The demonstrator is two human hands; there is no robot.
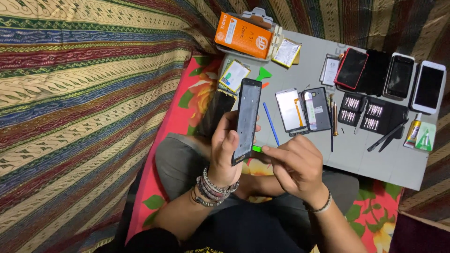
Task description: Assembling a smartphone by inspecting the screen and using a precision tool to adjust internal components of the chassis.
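My left hand (224,150) grips a black phone frame (247,119) and holds it upright and slightly tilted above my lap. My right hand (296,166) pinches a small green plastic pick (257,149) and presses its tip against the frame's lower right edge. Several bead bracelets circle my left wrist, and one thin bracelet circles the right.
A grey mat (370,154) carries a blue pry stick (271,123), an opened phone with its screen (303,110), a black bit tray (372,114), tweezers, a glue tube (413,131), three phones (398,75) and an orange box (243,35). Striped cloth lies left.
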